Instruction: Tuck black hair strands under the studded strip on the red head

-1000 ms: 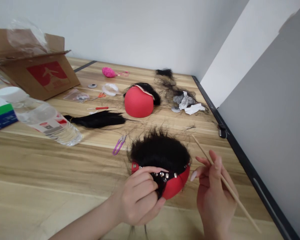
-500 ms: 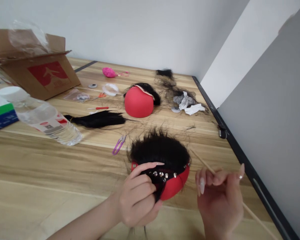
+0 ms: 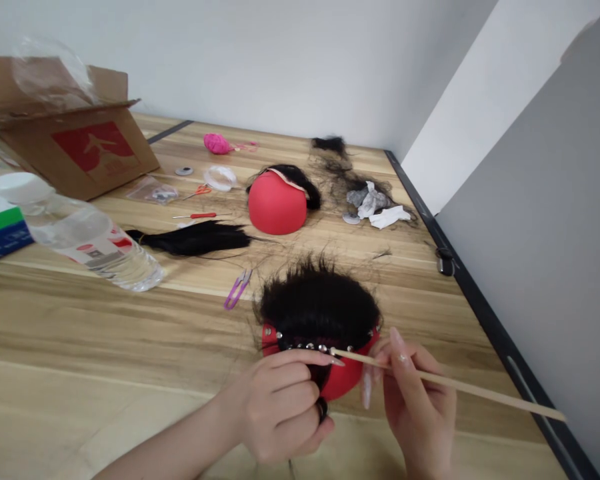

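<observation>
At the front of the table, a red dome (image 3: 343, 379) bears a mass of black hair (image 3: 320, 303) with a row of silver pins (image 3: 310, 347) along its near edge. My left hand (image 3: 283, 403) is closed around a black lock of hair at the dome's near side, its index finger stretched along the pins. Between the thumb and fingers of my right hand (image 3: 415, 393) is a thin wooden stick (image 3: 480, 390). The stick's tip meets the pin row beside my left fingertip.
Behind stands another red dome (image 3: 277, 203) with black hair. Purple snips (image 3: 238, 290), a black hair bundle (image 3: 195, 239) and a water bottle (image 3: 95, 237) lie left, near a cardboard box (image 3: 80, 143). Loose hair and crumpled tissue (image 3: 373, 200) are at the back right.
My right hand has moved left and turned, bringing the stick's tip down onto the pins. My left index finger has shifted slightly lower and to the right.
</observation>
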Available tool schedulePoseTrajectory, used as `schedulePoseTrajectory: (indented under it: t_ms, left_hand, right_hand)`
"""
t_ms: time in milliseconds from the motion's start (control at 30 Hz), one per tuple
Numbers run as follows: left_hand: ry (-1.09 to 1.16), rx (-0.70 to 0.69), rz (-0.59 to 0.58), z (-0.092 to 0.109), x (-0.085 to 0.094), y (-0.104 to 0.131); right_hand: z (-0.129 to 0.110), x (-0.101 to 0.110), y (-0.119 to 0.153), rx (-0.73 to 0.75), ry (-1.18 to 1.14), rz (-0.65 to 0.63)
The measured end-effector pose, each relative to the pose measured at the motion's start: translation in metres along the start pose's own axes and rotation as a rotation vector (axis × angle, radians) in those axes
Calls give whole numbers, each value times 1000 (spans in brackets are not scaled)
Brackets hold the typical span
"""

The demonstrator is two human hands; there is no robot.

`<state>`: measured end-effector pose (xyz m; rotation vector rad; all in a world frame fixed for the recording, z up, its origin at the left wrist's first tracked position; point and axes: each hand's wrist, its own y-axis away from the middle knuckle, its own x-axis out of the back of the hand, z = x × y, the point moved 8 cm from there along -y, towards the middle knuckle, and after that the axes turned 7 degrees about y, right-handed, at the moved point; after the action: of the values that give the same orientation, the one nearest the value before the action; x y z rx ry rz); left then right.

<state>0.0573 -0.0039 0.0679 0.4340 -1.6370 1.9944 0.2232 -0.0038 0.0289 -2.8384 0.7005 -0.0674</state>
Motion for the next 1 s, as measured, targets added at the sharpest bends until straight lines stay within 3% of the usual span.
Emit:
schedulePoseTrajectory:
  t_ms: [200,367,700,867,1000]
  left_hand:
    - [-12,5,-24,-1,-1,-1]
    - [-24,-3,-29,0,-1,-1]
    - [-13,-34,-29,0,-2,0]
    - [-23,-27,-44,1,-3,0]
    - [-21,-23,-33,-1,-3,1]
  right_hand:
    - [-2,-7,3,-23,130,15]
    - [-10,-11,2,62,159,-36]
    - [-2,-13,5,51,8,-175]
    - [-7,-15,5,73,109,-162]
    - [-6,-16,7,1,100,-82]
